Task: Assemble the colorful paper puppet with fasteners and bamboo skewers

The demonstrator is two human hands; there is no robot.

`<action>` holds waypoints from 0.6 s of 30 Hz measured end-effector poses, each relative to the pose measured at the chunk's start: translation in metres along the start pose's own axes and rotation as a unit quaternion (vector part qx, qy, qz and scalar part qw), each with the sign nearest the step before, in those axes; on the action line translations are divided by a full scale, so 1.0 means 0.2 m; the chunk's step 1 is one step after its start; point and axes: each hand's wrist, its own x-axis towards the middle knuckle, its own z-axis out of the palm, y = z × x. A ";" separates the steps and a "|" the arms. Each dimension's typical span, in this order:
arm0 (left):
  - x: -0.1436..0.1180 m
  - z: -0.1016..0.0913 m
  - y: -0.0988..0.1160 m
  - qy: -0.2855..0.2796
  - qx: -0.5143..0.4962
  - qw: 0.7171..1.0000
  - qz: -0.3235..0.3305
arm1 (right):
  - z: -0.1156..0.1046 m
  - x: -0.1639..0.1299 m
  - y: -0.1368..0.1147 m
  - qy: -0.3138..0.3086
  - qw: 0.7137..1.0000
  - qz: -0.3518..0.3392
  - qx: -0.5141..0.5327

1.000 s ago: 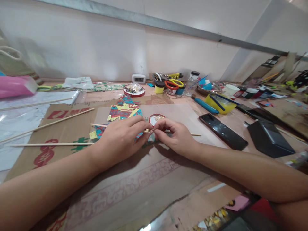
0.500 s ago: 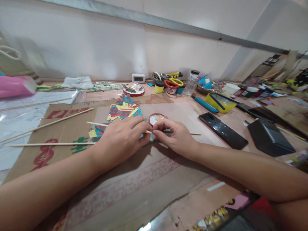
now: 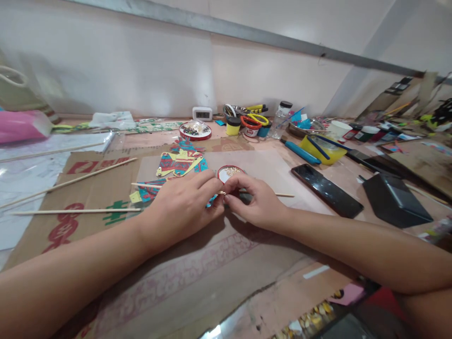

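Note:
My left hand (image 3: 183, 197) is closed round a thin wooden stick (image 3: 143, 185), whose left end sticks out past the knuckles. My right hand (image 3: 252, 200) pinches thumb and forefinger at a tiny gold-coloured metal piece (image 3: 224, 192) beside the left fingertips; its exact shape is too small to tell. Blue and red painted paper (image 3: 148, 193) shows partly from under the left hand. Just beyond the hands lies a cut-out paper figure (image 3: 181, 162) in yellow, red and blue. A red-rimmed lid (image 3: 219, 175) with small gold bits stands behind the fingertips.
Another stick (image 3: 284, 195) pokes out beyond the right hand. Several sticks (image 3: 77, 212) lie on the cardboard (image 3: 95, 183) at left. A phone (image 3: 326, 190) and a black block (image 3: 397, 200) lie at right. Paint jars (image 3: 233, 126), a clock (image 3: 202, 113) and a bead dish (image 3: 195, 137) line the back.
Both hands stay together at nearly the same spot. The left hand and its stick have shifted slightly right, and the tiny gold piece shows more clearly between the fingertips.

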 end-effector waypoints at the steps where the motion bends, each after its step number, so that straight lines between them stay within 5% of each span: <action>1: 0.00 0.00 0.00 0.001 0.000 1.000 0.000 | 0.00 0.00 0.00 -0.001 1.000 -0.002 0.001; 18: 0.04 -0.01 0.02 -0.023 -0.091 0.995 -0.043 | 0.00 0.00 -0.02 0.037 0.999 -0.014 -0.008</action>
